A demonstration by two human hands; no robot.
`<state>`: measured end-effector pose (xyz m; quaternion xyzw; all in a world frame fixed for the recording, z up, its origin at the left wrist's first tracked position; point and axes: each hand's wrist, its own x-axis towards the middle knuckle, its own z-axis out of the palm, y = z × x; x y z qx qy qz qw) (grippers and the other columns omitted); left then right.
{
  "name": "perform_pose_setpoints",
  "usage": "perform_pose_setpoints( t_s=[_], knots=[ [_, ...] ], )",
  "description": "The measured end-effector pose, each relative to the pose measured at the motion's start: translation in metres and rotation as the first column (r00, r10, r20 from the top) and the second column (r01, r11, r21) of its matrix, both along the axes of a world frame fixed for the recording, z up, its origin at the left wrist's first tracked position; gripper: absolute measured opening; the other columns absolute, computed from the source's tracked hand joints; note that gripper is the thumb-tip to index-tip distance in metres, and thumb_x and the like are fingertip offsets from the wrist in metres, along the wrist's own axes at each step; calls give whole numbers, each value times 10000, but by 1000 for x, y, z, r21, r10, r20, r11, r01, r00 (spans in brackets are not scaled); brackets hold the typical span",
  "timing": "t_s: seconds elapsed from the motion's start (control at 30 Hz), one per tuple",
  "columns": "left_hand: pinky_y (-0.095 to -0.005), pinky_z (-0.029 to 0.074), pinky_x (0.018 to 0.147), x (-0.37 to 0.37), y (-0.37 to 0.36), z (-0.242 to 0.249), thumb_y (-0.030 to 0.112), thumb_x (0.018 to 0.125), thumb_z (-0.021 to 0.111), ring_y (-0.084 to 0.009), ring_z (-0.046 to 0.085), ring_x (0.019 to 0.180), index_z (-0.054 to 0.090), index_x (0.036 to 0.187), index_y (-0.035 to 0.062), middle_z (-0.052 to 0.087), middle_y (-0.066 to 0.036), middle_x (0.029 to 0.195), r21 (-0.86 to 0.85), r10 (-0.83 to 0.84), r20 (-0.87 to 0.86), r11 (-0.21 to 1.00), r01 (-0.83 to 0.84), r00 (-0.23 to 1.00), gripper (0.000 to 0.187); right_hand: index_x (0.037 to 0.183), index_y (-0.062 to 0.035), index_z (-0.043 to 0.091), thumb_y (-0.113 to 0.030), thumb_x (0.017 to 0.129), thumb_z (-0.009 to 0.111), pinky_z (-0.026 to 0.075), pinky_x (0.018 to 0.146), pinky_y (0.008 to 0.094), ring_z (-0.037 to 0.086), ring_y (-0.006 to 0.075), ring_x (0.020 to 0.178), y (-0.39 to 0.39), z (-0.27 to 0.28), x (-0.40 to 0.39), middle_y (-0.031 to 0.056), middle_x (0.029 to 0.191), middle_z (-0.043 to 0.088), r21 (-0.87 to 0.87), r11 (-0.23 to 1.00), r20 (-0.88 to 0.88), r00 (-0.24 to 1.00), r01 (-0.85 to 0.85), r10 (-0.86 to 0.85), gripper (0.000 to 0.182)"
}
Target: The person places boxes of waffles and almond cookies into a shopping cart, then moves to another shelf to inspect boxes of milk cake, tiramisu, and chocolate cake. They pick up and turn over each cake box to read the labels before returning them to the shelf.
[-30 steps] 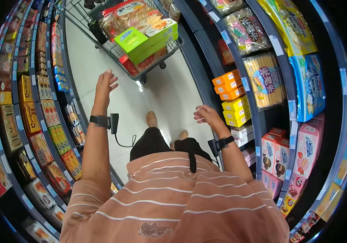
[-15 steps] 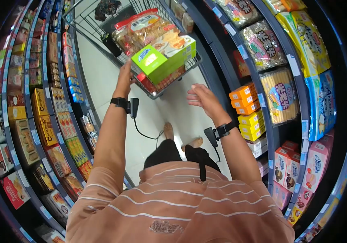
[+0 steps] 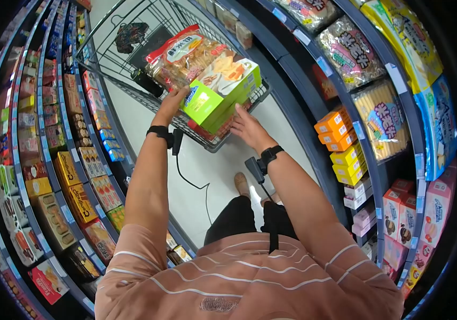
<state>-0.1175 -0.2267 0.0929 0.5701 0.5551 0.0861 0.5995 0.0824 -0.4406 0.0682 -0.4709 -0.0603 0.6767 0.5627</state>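
A green box with food pictured on its top lies on the goods in a wire shopping cart. My left hand grips the box at its left corner, with the fingertips partly hidden against it. Beside the lower right edge of the box, my right hand is open, fingers apart and fingertips close to its side. Behind the box is a clear bag of baked snacks with a red top. Red packaging shows under the box.
Shelves of packaged snacks line both sides of the aisle. On the right are orange boxes, yellow boxes and bags of stick snacks. A dark patterned item hangs at the cart's far end. Cables trail from both wrist straps.
My right hand has moved left and up to the side of the green box. My left hand has come onto its corner. The cart appears slightly lower in view.
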Motion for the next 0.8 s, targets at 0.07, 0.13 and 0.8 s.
perform_pose_setpoints(
  t_s=[0.07, 0.13, 0.8],
  knots=[
    [-391, 517, 783, 4, 4, 4, 628, 856, 645, -236, 628, 1010, 598, 1338, 48, 665, -120, 1187, 5, -51, -37, 999, 51, 998, 755, 1559, -14, 204, -619, 914, 620, 323, 1156, 454, 369, 364, 1396, 6, -5, -4, 268, 1550, 290, 13, 1000, -33, 999, 23, -23, 977],
    [-374, 520, 760, 2, 17, -14, 612, 863, 654, -213, 634, 989, 603, 1326, 28, 679, -110, 1148, 6, -139, 1, 990, 139, 990, 747, 1556, -27, 218, -632, 911, 615, 333, 1149, 451, 386, 361, 1383, 13, -8, -8, 258, 1538, 315, 26, 999, -85, 995, 45, -43, 970],
    [-304, 488, 866, 38, -75, 36, 420, 968, 644, -162, 631, 955, 645, 1211, -17, 702, -121, 1057, 411, -174, 145, 906, 101, 974, 500, 1468, -110, 361, -358, 991, 637, 428, 1082, 453, 495, 237, 1295, -21, 34, 18, 86, 1414, 497, 140, 936, -361, 897, 323, -256, 604]
  ],
)
